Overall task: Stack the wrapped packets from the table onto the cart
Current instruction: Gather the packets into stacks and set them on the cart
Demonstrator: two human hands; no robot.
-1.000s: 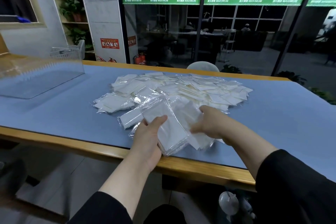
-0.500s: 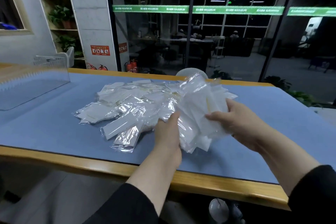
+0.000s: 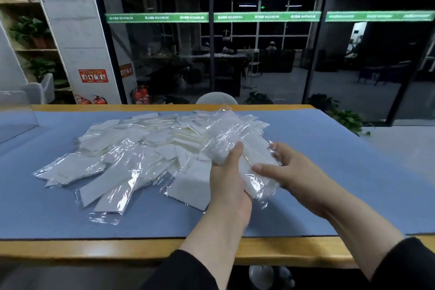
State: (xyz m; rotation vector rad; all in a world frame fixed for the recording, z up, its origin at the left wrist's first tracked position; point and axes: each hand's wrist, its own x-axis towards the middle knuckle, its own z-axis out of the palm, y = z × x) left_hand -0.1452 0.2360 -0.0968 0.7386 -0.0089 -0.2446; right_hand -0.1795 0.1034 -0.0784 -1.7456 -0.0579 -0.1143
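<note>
Above the table (image 3: 329,172), a bundle of packets (image 3: 237,148) sits gripped between the left hand (image 3: 229,186) and right hand (image 3: 292,176).

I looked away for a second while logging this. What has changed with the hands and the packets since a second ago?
Both hands gathered a bundle of packets off the near edge of the pile and raised it above the table. The left hand now grips it from below, thumb on top; the right hand holds its right side. The rest of the pile lies as before on the blue mat.
</note>
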